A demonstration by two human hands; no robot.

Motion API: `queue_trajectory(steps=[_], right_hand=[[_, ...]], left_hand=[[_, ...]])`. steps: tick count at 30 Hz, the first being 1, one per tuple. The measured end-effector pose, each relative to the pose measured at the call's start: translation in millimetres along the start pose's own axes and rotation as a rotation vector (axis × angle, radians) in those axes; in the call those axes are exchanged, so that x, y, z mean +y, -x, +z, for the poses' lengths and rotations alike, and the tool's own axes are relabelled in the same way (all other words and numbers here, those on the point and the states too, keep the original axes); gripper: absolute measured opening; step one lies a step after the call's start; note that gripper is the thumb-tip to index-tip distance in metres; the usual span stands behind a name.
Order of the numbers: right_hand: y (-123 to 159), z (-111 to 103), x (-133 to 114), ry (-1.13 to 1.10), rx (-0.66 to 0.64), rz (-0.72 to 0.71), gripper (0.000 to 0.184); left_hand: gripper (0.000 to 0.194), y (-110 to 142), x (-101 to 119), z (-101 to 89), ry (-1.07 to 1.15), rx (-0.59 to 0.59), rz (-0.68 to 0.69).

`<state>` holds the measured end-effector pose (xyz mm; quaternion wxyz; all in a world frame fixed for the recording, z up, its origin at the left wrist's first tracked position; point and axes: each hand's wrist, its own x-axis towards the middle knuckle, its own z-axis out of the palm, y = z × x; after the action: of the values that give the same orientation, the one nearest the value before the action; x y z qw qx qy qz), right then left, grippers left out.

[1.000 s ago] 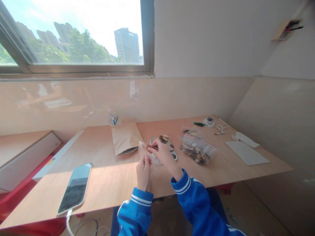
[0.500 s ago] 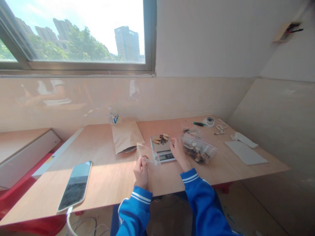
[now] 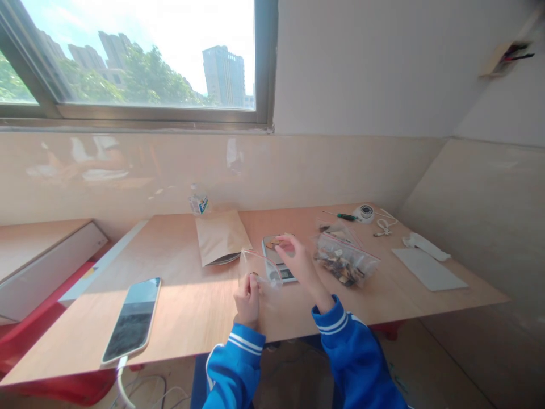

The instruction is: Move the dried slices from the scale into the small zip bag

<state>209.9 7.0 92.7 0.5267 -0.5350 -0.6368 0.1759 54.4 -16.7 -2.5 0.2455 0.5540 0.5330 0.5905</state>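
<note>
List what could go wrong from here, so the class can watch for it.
The right hand is over the scale, so it might knock brown pieces off.
The bag in the left hand overlaps the scale in view; if they touch, the reading might shift.
The phone lies near the table's edge with its cable hanging down; a snag might pull it off.

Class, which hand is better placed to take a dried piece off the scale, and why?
Probably the right hand: it hovers over the scale, near the dried pieces, while the left hand grips the clear bag.
</note>
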Motion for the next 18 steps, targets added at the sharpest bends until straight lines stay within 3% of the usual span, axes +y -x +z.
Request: queue_trajectory(steps=[3,7,10,13,16,18], right_hand=[[-1.7,9.3,-5.5,0.073,0.014,-0.090,0.024],[-14.5,19.9,45.1,0.237,0.123,-0.112,0.027],[-28.5,27.0,83.6,0.402,0.006,-0.085,0.041],[-40.2,30.1,103.2,0.567,-0.182,-0.048,0.056],[-45.3,28.2,109.9,0.633,-0.296,-0.055,0.048],[-44.6,25.6,110.7,0.665,-0.286,-0.065,0.039]], left_hand=[[0.043,0.2,0.6,-1.4,0.002,0.002,-0.011],[0.044,0.0,0.6,-3.6,0.004,0.021,0.001],[0.044,-0.3,0.4,-3.7,-0.005,0.013,0.004],[0.045,-0.2,0.8,-3.0,-0.017,-0.011,-0.002],[0.046,-0.1,1.8,-2.4,-0.022,-0.035,-0.014],[0.046,-0.3,2.6,-2.0,-0.025,-0.037,-0.017]])
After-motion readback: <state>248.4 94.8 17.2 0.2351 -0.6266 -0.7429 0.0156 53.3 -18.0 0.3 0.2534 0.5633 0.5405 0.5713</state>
